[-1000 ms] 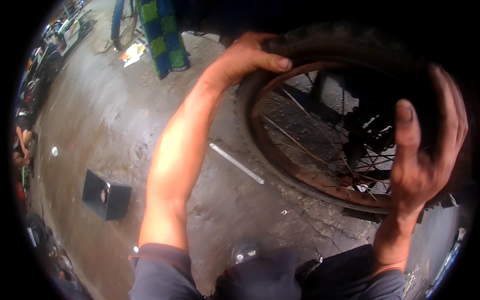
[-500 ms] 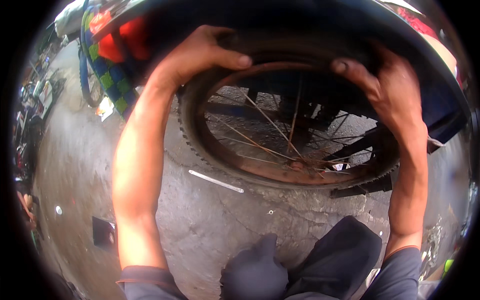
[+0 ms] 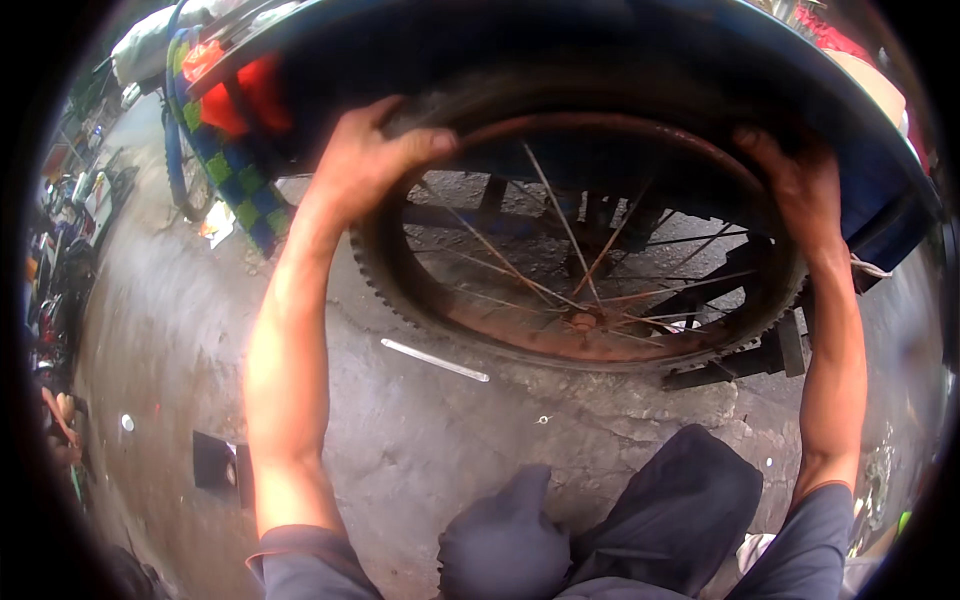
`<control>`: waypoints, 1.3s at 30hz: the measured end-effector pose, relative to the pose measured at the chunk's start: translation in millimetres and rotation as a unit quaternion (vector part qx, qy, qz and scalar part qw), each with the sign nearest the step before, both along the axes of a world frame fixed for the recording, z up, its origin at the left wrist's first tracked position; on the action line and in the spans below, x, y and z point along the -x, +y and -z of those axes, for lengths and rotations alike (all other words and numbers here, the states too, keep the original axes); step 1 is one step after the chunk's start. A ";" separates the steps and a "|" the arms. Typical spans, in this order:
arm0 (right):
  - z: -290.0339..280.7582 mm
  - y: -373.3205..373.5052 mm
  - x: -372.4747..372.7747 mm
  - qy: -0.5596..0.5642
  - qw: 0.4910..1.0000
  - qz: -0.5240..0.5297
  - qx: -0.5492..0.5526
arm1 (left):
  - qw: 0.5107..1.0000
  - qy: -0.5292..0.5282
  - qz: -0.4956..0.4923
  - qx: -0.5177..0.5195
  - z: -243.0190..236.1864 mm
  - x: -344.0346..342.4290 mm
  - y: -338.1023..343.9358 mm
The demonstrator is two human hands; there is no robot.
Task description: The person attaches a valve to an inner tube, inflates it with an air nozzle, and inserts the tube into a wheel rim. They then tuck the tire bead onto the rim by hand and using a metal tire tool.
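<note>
Wheel, a spoked one with a rusty rim and a knobby black tyre on it, is held up at arm's length, just under the edge of a dark blue body panel, well clear of the concrete floor. Left hand is closed on the tyre at the upper left, fingers curled over the tread and thumb laid along the rim side. Right hand is wrapped round the tyre at the upper right; its grip looks closed, though the fingertips are lost in shadow under the panel. Hands are set wide apart on opposite sides, judged to balance the weight and keep the wheel from swinging. Hub and thin spokes are seen through the middle, with a black metal frame behind and below the lower right. A pale flat strip lies on the floor below the tyre, apart from it. A small dark box sits on the floor at lower left; its contents cannot be made out. Chequered green and blue cloth and an orange bundle hang at upper left; whether anything is held in them cannot be told. Dark trouser knees fill the bottom edge.
</note>
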State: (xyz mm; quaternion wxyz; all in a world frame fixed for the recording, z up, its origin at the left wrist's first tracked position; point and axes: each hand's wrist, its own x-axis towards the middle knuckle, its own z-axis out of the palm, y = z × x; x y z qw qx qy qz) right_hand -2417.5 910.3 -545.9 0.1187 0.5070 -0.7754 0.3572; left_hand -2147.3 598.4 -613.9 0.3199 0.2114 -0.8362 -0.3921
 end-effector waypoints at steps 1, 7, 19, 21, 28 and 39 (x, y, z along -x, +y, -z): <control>1.0 0.9 1.4 0.006 1.000 -0.008 0.002 | 0.998 0.004 0.053 -0.034 -1.2 1.7 -8.1; 3.3 4.6 4.0 0.018 1.000 0.019 -0.006 | 0.989 -0.014 0.132 -0.072 -6.8 21.7 -33.0; 15.9 10.1 42.3 0.103 0.994 0.006 -0.031 | 0.990 0.064 -0.024 -0.124 70.5 -11.6 -44.8; 14.1 8.8 34.6 0.115 0.993 0.010 -0.021 | 0.992 0.084 -0.044 -0.078 74.3 -10.8 -52.0; 44.4 50.1 -15.2 0.026 0.989 0.138 0.044 | 0.985 0.049 -0.125 -0.106 135.1 -50.7 -60.9; 42.2 57.8 16.5 -0.185 0.976 -0.028 0.115 | 0.991 0.107 -0.003 -0.083 155.0 -40.6 -113.0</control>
